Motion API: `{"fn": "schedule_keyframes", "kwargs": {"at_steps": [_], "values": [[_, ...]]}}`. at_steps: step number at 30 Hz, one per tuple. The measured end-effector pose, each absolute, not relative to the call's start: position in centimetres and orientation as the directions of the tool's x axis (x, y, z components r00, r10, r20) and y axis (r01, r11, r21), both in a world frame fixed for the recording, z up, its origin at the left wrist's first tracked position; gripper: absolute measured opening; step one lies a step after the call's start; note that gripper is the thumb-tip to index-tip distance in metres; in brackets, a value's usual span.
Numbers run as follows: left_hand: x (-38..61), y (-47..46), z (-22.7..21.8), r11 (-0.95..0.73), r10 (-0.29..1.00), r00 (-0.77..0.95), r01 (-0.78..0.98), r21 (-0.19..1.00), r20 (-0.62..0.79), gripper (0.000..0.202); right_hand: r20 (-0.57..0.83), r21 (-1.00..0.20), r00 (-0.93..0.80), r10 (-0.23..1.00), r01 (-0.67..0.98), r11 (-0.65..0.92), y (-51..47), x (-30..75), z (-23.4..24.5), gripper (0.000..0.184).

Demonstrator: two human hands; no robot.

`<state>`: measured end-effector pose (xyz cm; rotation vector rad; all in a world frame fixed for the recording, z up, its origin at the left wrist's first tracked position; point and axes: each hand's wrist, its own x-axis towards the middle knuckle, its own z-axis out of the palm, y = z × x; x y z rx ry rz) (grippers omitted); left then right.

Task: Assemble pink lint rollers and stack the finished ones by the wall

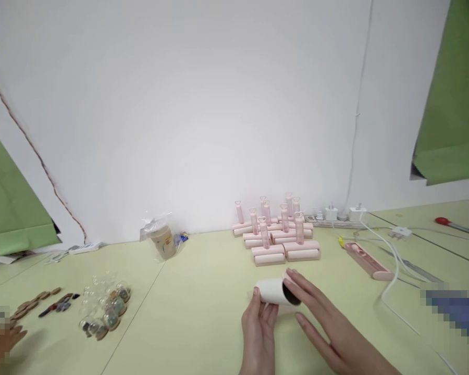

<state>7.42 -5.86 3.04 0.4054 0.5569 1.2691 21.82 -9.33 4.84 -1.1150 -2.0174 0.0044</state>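
A white paper roll (pixel 271 290) with a dark core at its right end lies sideways just above the pale green table (pixel 187 323). My left hand (pixel 258 333) grips it from below, thumb over its left end. My right hand (pixel 324 323) rests its fingertips on the roll's right end, fingers stretched out and apart. Behind them stand several pink lint rollers (pixel 277 234) with upright handles, grouped near the wall.
A pink case (pixel 369 261) and white cables (pixel 394 271) lie to the right, with a power strip (pixel 336 219) by the wall. A bagged cup (pixel 162 239) sits mid-left. Small glass bottles (pixel 105 307) and corks (pixel 35 302) lie at left. Another person's hand (pixel 0 338) shows at the bottom left.
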Motion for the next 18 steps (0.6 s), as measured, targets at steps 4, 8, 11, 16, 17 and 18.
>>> {"fn": "schedule_keyframes", "kwargs": {"at_steps": [4, 8, 11, 16, 17, 18], "values": [[7.5, -6.0, 2.9, 0.375, 0.926, 0.289, -0.788, 0.488, -0.244, 0.031, 0.736, -0.113, -0.339, 0.586, 0.792, 0.6, -9.6, 20.9, 4.1, 0.054], [7.5, -6.2, 3.0, 0.41, 0.911, 0.324, -0.787, 0.462, -0.256, 0.028, 0.794, 0.007, -0.389, 0.468, 0.775, 0.631, -9.4, 21.3, 3.8, 0.057], [7.7, -6.4, 3.1, 0.417, 0.908, 0.334, -0.787, 0.455, -0.254, 0.026, 0.802, -0.028, -0.37, 0.468, 0.76, 0.649, -9.4, 21.4, 4.0, 0.061], [7.8, -6.6, 3.0, 0.439, 0.898, 0.366, -0.782, 0.442, -0.245, 0.024, 0.828, -0.023, -0.341, 0.445, 0.772, 0.635, -9.4, 21.2, 4.6, 0.064], [7.8, -6.7, 3.1, 0.446, 0.895, 0.375, -0.782, 0.435, -0.243, 0.023, 0.831, -0.012, -0.345, 0.437, 0.774, 0.633, -9.4, 21.1, 4.8, 0.064], [7.8, -6.7, 3.3, 0.458, 0.889, 0.393, -0.784, 0.419, -0.235, 0.022, 0.829, -0.001, -0.355, 0.433, 0.773, 0.635, -9.5, 21.1, 4.9, 0.064]]}}
